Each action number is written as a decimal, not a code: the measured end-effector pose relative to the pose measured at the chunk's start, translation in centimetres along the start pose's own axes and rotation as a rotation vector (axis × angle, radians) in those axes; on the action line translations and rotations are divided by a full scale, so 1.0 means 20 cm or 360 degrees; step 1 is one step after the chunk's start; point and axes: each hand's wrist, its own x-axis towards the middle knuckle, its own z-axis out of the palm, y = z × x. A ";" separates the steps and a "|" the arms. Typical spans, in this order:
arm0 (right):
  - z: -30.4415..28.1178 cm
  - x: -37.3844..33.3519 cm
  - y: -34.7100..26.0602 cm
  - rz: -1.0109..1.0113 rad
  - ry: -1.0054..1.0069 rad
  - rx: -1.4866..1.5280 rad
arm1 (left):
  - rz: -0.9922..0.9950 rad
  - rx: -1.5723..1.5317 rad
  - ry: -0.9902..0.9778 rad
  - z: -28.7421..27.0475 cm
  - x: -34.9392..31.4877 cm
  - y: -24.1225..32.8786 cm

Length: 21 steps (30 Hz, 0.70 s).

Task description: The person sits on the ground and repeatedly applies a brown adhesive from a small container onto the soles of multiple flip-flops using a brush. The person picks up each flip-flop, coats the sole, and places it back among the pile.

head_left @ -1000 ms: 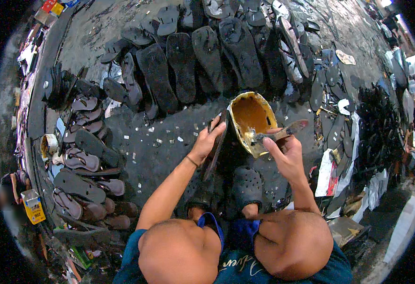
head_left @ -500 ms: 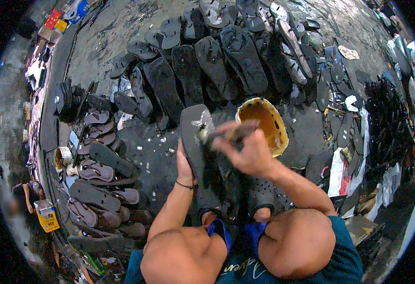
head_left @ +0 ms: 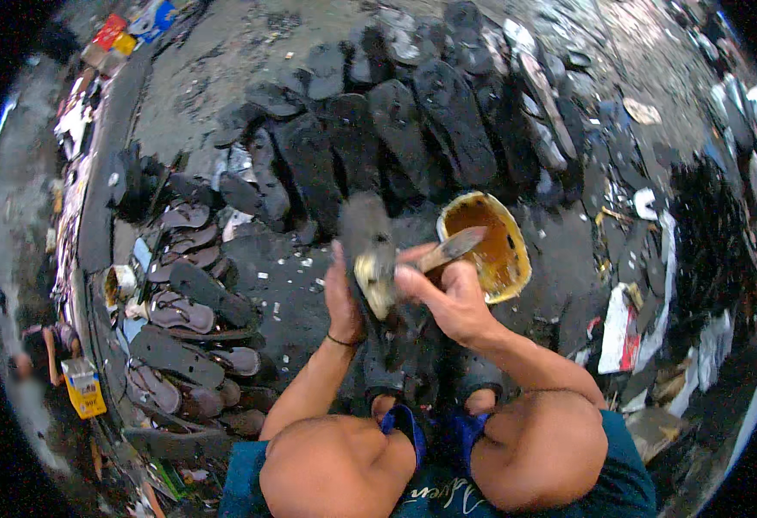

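My left hand [head_left: 342,302], wearing a dark wrist cord, supports a dark sandal sole [head_left: 366,223] along its left edge. The sole is smeared by motion. In my right hand [head_left: 458,302] is a brush with a wooden handle [head_left: 453,248], its handle end pointing up and to the right. A pale yellowish patch [head_left: 373,281] lies across the sole at the brush's working end; blur hides whether it is bristles, glue or both. Just right of the brush stands a yellow-rimmed tub [head_left: 517,281] holding amber, glue-like liquid.
Rows of dark soles [head_left: 394,129] lie beyond my hands. Thong sandals [head_left: 180,312] are heaped at the left, near a yellow box [head_left: 84,388]. Scraps and a white-and-red packet [head_left: 618,332] litter the right. My knees [head_left: 335,466] frame the near side.
The brush and right hand have shifted, and the brush handle now shows clearly. The pale patch appears lower on the sole. My left hand still holds the sole.
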 end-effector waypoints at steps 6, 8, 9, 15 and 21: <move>-0.22 0.09 -0.08 0.0190 0.0352 0.0499 | -0.0981 -0.0715 -0.0149 -0.27 -0.53 -0.11; -0.10 0.08 -0.06 0.0179 0.0076 0.0022 | -0.0981 -0.0883 -0.0183 -0.18 -0.53 -0.05; -0.07 0.09 -0.03 -0.0077 0.0009 -0.0047 | -0.0848 -0.0773 -0.0098 -0.09 -0.43 -0.02; -0.01 0.08 0.05 -0.0814 0.0077 -0.0997 | -0.0169 -0.0638 0.0128 0.14 0.02 0.24; 0.07 0.04 -0.10 -0.0711 -0.0172 -0.0493 | -0.1001 -0.0954 -0.0188 0.27 0.00 0.20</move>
